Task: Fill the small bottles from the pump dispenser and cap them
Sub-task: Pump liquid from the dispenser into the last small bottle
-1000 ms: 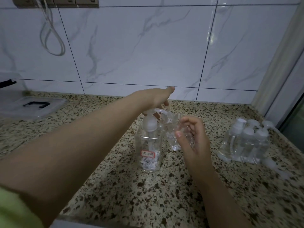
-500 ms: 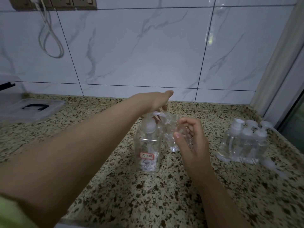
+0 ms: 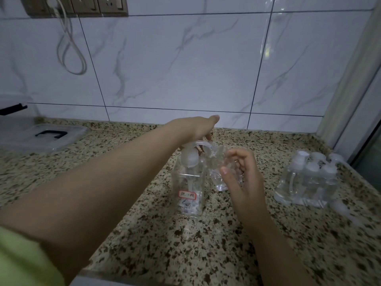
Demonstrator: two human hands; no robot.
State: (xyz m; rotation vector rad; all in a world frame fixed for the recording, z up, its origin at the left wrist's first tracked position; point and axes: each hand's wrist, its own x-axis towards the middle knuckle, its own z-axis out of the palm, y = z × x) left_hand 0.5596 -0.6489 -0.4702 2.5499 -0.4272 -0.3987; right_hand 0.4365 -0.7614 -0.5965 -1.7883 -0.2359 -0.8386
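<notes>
one small clear bottle (image 3: 221, 174) is held up beside the spout of the one pump dispenser (image 3: 190, 182), which stands on the speckled counter (image 3: 165, 244) and bears a red-edged label (image 3: 187, 195). the right hand (image 3: 243, 178) curls its fingers and thumb round the bottle. the left hand (image 3: 198, 129) rests on the pump head, fingers straight and close together. to the right, well apart, sits a cluster of capped bottles (image 3: 309, 178); about six caps show, though blur makes the count unsure. one clear lidded box (image 3: 41, 137) lies far left.
</notes>
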